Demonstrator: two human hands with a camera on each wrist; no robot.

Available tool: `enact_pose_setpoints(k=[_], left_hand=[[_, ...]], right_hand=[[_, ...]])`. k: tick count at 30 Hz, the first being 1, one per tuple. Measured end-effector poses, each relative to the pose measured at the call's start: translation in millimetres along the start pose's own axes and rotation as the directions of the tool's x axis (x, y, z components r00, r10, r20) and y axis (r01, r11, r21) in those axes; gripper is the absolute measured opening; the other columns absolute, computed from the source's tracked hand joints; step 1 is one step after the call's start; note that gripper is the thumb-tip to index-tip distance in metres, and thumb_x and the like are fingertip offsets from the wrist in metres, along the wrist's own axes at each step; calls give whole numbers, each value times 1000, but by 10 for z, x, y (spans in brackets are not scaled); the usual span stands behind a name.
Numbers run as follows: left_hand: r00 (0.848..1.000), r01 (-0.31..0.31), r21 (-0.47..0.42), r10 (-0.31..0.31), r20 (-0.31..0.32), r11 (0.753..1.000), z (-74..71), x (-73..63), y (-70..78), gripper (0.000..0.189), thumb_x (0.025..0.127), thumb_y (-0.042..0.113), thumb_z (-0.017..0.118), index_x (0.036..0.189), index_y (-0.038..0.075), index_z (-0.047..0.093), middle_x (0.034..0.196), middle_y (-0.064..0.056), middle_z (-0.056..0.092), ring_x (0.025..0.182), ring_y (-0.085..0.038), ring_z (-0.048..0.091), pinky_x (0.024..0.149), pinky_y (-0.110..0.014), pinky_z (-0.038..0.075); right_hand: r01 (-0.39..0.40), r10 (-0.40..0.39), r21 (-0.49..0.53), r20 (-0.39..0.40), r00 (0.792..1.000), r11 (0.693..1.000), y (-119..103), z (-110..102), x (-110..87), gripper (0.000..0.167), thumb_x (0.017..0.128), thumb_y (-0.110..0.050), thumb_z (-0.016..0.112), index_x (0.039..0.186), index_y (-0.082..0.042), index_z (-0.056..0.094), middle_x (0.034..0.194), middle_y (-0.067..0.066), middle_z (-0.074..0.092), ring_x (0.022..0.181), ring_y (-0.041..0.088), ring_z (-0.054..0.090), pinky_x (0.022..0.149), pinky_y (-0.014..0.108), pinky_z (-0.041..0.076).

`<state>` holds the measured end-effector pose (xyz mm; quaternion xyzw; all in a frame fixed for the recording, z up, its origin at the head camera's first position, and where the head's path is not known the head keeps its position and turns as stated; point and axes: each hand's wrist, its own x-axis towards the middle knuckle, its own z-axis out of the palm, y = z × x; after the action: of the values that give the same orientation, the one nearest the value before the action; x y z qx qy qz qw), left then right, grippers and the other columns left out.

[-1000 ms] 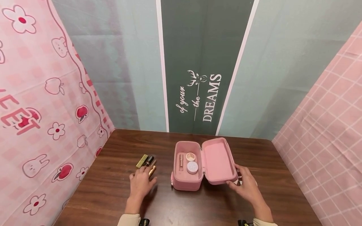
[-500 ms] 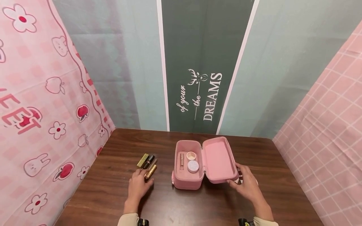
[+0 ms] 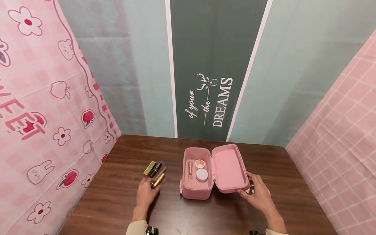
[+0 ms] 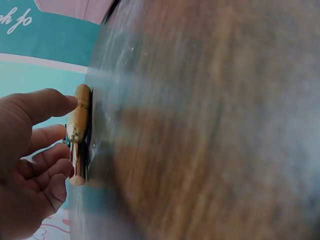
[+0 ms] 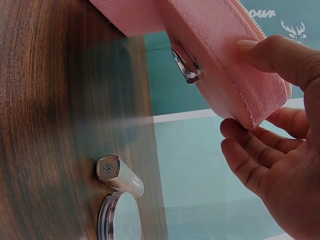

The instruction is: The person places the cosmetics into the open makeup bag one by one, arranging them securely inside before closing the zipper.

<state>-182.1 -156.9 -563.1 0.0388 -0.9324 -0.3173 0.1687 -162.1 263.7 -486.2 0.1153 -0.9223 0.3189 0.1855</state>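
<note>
A pink cosmetic case point(image 3: 196, 193) stands unzipped on the table, its lid point(image 3: 230, 166) folded out to the right. My right hand point(image 3: 259, 194) holds the lid's near right corner, thumb on the rim and fingers beneath, as the right wrist view point(image 5: 280, 145) confirms. At the left, my left hand point(image 3: 145, 195) has thumb and fingertips at the near end of a gold lipstick tube point(image 3: 159, 180), seemingly pinching it; the thumb touches it in the left wrist view. Alongside lie a slim brownish tube point(image 3: 162, 172), a black tube point(image 3: 155, 170) and a gold-patterned box point(image 3: 149, 167).
Inside the case are a slim tube point(image 3: 190, 169), a round three-color palette point(image 3: 200, 164) and a round white-lidded pot point(image 3: 201, 175). Beneath the lid, a silver-capped tube point(image 5: 120, 175) and a round compact point(image 5: 120, 217) rest on the table. Printed cloths hang around the table.
My left hand has drawn back off the grouped tubes toward the gold lipstick's near end. The right hand keeps its hold on the lid. The head view has shifted slightly.
</note>
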Motion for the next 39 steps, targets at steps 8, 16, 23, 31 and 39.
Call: enact_pose_setpoints(k=[8, 16, 23, 31, 39], left_hand=[[998, 53, 4, -53, 28, 999, 47, -9, -7, 32, 67, 12, 79, 93, -1, 66, 87, -13, 57, 78, -34, 58, 70, -48, 45], [999, 34, -1, -34, 40, 999, 124, 71, 4, 24, 68, 12, 76, 88, 3, 67, 84, -12, 58, 72, -31, 57, 64, -47, 45], [996, 78, -40, -79, -34, 996, 121, 85, 75, 17, 68, 11, 71, 83, 5, 66, 72, -4, 52, 62, -24, 52, 57, -43, 43], [989, 96, -67, -102, -104, 993, 18, 101, 193, 18, 65, 9, 70, 82, 4, 66, 74, -8, 57, 65, -30, 56, 60, -47, 44], [991, 94, -56, -99, -89, 994, 17, 68, 186, 17, 66, 9, 70, 81, 4, 66, 69, -3, 52, 61, -24, 52, 58, -44, 43]], right_hand=[[-8, 8, -6, 9, 1000, 1000, 13, 16, -33, 75, 60, -13, 86, 123, 6, 48, 103, 13, 53, 82, 21, 56, 64, 35, 51], [-8, 8, -11, -9, 1000, 1000, 33, 9, -29, 75, 60, -12, 85, 123, 6, 48, 104, 16, 52, 81, 23, 57, 63, 38, 51], [-12, 12, -8, 6, 1000, 1000, 14, 7, 4, 76, 61, -13, 85, 124, 7, 47, 105, 17, 52, 82, 23, 57, 64, 41, 51], [-33, 33, -21, 9, 999, 999, 0, 0, 0, 75, 61, -13, 85, 123, 7, 47, 104, 17, 52, 81, 23, 57, 64, 42, 51], [-22, 22, -5, 4, 1000, 1000, 0, 12, -4, 75, 61, -11, 84, 124, 7, 47, 105, 17, 52, 82, 24, 57, 65, 42, 51]])
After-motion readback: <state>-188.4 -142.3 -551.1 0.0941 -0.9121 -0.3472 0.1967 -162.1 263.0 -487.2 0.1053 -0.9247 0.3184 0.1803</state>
